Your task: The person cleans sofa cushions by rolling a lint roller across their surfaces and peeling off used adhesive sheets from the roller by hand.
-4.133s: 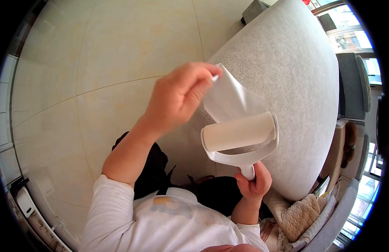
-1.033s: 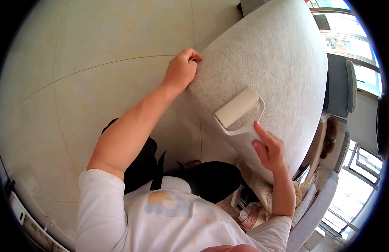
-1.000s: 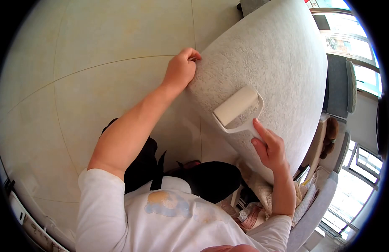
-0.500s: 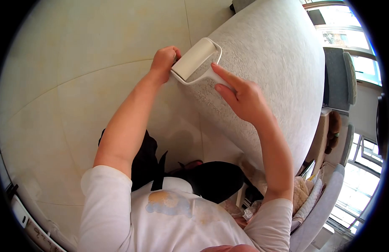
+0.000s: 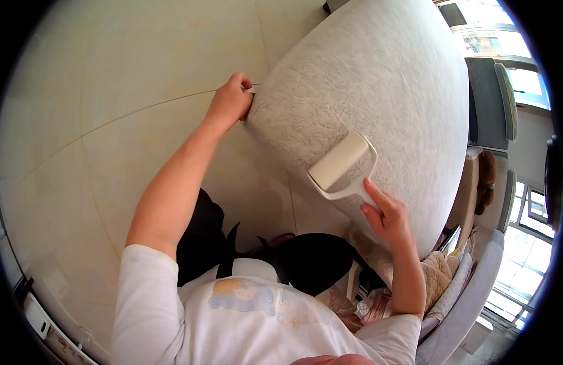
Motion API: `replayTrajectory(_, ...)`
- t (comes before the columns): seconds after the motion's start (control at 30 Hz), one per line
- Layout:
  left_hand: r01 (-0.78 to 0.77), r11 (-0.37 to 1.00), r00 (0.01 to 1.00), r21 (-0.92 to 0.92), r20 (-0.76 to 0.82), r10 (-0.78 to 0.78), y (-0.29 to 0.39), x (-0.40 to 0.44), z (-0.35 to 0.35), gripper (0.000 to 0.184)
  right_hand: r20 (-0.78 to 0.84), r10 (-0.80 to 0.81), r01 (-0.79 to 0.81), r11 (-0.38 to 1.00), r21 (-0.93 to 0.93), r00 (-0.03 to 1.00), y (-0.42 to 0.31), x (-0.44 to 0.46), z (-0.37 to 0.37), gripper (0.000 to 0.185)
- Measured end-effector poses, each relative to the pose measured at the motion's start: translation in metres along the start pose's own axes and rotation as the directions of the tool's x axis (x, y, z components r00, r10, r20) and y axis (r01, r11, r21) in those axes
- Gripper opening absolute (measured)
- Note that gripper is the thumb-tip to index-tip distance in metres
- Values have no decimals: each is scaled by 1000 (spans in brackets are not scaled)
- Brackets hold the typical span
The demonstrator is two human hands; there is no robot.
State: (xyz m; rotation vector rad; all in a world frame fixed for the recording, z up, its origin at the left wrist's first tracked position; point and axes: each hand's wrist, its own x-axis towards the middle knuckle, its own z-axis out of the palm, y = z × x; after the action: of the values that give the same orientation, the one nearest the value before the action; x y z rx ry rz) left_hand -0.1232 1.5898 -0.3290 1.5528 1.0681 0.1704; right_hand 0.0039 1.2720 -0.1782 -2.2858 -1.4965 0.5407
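Observation:
A white lint roller (image 5: 340, 160) with a looped frame rests on or just above the pale grey textured fabric (image 5: 379, 79) of a broad seat, perhaps a sofa. Around its handle my right hand (image 5: 388, 216) is closed, forefinger stretched along the neck. At the seat's left corner my left hand (image 5: 230, 102) is closed, pinching the edge of the fabric. Some of the left fingertips are hidden behind that edge.
Pale floor tiles (image 5: 141, 79) lie to the left of the seat. On the right stand a grey chair (image 5: 489, 103) and a grey armrest (image 5: 470, 298), with a quilted beige cushion (image 5: 438, 280) beside it. Windows (image 5: 518, 249) line the far right.
My right hand has drawn the lint roller down and to the right across the fabric, away from the corner. My left hand stays at the corner, now pinching the fabric visibly.

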Motion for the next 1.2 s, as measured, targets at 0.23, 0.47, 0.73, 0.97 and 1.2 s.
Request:
replayTrajectory(0.23, -270, 960, 963, 77, -6, 271, -1, -25, -9, 13, -69, 39, -45, 996, -82, 997, 15, -64, -11, 48)
replayTrajectory(0.47, -252, 953, 967, -168, 6, 256, -13, -28, -5, 13, -63, 142, -150, 976, -158, 988, 14, -96, -20, 50)
replayTrajectory(0.73, -134, 981, 989, -138, 47, 142, -20, -5, -3, 8, 11, 71, -70, 996, -53, 997, -4, -6, 3, 52)
replayTrajectory(0.97, -273, 955, 962, -114, -52, 269, -24, -14, -2, 9, -7, 10, -9, 996, 87, 1000, -29, 65, 25, 51)
replayTrajectory(1.2, -169, 937, 974, -306, 97, 207, -36, -25, -9, 18, -69, -40, 46, 994, 98, 997, -24, 62, 35, 50)
